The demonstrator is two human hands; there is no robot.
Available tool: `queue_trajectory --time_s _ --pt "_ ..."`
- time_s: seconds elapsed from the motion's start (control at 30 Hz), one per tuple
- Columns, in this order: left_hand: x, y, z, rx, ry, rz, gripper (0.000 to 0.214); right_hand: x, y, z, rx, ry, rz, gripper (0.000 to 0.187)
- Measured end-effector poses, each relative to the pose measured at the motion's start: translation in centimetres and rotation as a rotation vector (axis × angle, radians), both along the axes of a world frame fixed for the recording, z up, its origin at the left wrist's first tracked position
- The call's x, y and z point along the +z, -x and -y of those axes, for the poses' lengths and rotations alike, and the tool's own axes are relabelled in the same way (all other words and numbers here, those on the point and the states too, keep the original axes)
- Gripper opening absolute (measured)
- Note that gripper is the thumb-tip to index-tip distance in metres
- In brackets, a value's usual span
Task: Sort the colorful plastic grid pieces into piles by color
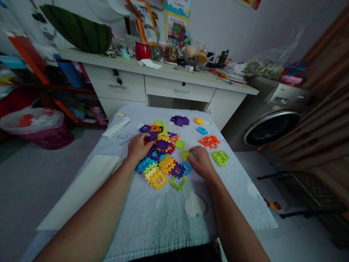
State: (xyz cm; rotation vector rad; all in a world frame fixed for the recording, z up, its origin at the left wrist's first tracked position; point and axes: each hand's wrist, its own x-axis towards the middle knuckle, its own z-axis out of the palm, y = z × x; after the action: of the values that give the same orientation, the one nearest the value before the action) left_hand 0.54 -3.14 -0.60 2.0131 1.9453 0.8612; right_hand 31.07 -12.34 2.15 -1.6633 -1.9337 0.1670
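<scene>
A heap of colourful plastic interlocking tiles (163, 158) lies in the middle of a table covered with a pale blue towel (160, 218). My left hand (138, 147) rests on the heap's left side, fingers curled over a purple tile (151, 137). My right hand (200, 162) lies to the right of the heap, its fingers closed on a light green tile (185, 155). Sorted small groups lie further out: purple tiles (180, 120), yellow tiles (199, 121), a blue tile (202, 130), orange tiles (209, 141) and green tiles (220, 158).
A white remote-like box (116, 127) and a white folded sheet (81, 189) lie at the table's left. Behind stands a white desk (174, 87) crowded with a watermelon (79, 32), a red cup (143, 50) and jars. A washing machine (272, 123) is at the right.
</scene>
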Motion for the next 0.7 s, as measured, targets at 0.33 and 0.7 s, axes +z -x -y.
queue_trajectory --time_s 0.33,0.7 --pt "0.4 -0.1 0.1 -0.005 -0.007 -0.007 0.035 -1.0 3.4 -0.1 -0.018 0.166 0.091 0.055" --pt "0.4 -0.2 0.1 0.019 0.012 -0.002 0.035 0.3 -1.2 0.1 -0.226 0.025 0.058 0.046"
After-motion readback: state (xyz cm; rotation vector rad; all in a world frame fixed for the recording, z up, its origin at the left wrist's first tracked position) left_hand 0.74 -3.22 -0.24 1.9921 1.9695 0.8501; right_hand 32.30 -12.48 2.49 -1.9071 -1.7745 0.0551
